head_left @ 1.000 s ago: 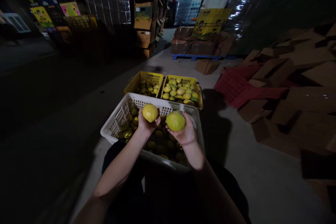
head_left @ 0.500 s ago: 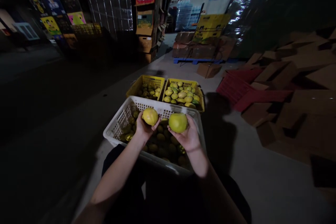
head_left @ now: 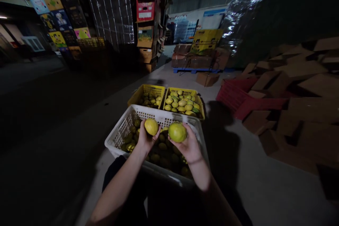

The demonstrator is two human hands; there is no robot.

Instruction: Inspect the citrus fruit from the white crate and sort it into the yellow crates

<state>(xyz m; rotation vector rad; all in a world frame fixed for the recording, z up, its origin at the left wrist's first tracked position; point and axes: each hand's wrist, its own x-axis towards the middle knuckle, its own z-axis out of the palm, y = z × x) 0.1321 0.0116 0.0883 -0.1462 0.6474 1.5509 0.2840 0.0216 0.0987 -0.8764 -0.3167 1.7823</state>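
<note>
The left hand (head_left: 147,140) grips a yellow fruit (head_left: 151,126), its long axis roughly level and slightly slanted, and the right hand (head_left: 188,143) cradles a greener fruit (head_left: 177,132), its long axis running roughly sideways; which way their ends point I cannot tell; both are above the white crate (head_left: 115,146) of fruit, beyond which stand two yellow crates (head_left: 134,98), side by side, also holding fruit

The yellow fruit (head_left: 151,126) hides part of my left hand (head_left: 144,142), the green fruit (head_left: 177,132) part of my right hand (head_left: 191,146). My forearms (head_left: 123,185) run off the bottom edge. Shadow obscures the lower fruits (head_left: 155,158) in the white crate (head_left: 156,112); I cannot read the stacked boxes' (head_left: 145,35) small print.
</note>
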